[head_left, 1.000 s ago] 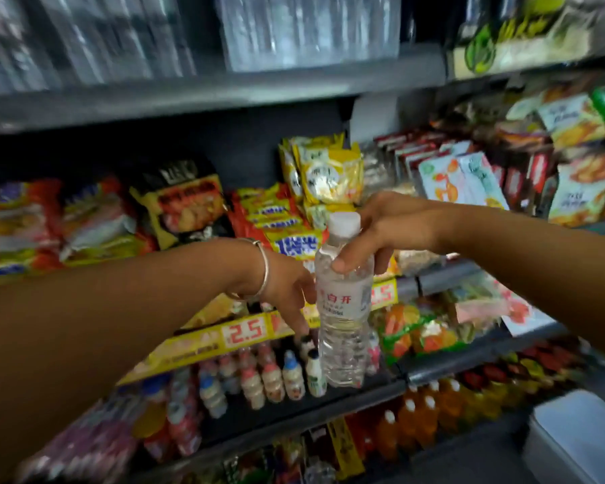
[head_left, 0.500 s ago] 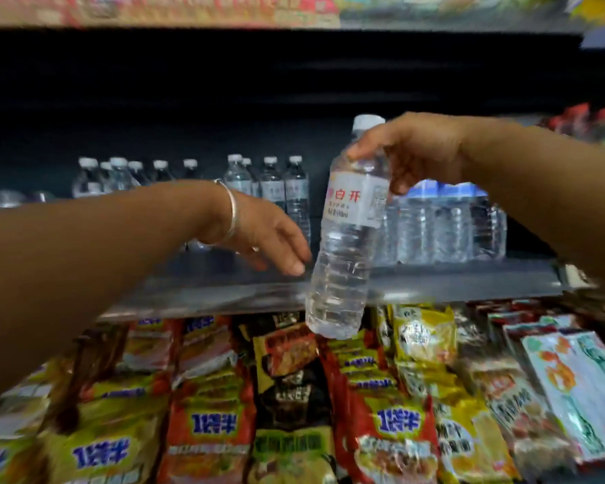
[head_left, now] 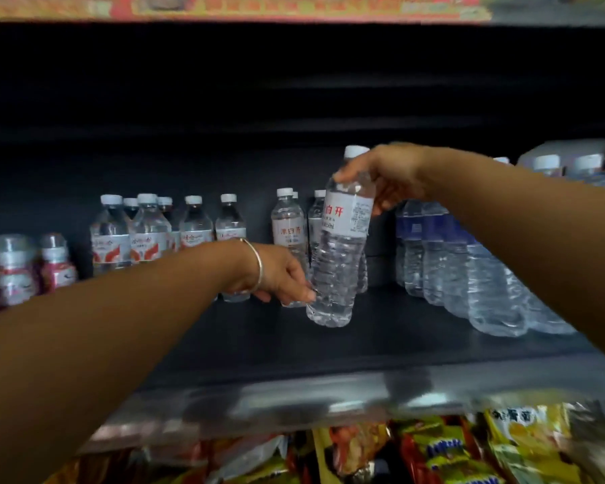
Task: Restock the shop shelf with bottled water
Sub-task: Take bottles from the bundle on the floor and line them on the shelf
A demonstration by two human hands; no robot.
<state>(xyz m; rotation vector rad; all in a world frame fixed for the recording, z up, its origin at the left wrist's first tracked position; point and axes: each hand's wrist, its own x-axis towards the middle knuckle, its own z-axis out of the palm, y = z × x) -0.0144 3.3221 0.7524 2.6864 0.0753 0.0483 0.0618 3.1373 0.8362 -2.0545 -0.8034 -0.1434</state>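
R hand (head_left: 386, 176) grips water bottle (head_left: 339, 253) at neck, tilted, base just above shelf (head_left: 329, 347). L hand (head_left: 280, 275) fingers touch its lower side, loosely curled. Risk: tilted set-down topples bottle into row behind (head_left: 289, 232).

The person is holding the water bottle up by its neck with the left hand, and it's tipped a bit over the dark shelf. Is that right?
Not quite. The head view shows the right hand gripping the water bottle by its neck. The left hand only touches it low down. The rest is right: it tilts over the dark shelf.
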